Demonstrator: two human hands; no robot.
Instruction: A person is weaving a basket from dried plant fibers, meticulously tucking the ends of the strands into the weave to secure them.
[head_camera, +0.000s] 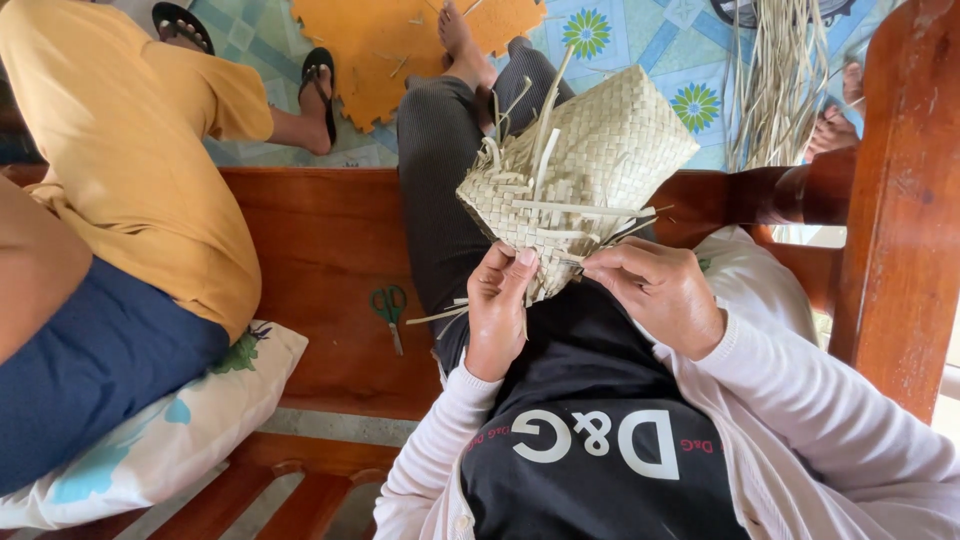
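Woven palm-leaf basket (585, 165) propped on the lap, open edge toward the body, braced underneath by left hand (497, 305) while right hand (660, 290) pinches a loose strip (575, 209) for tucking.
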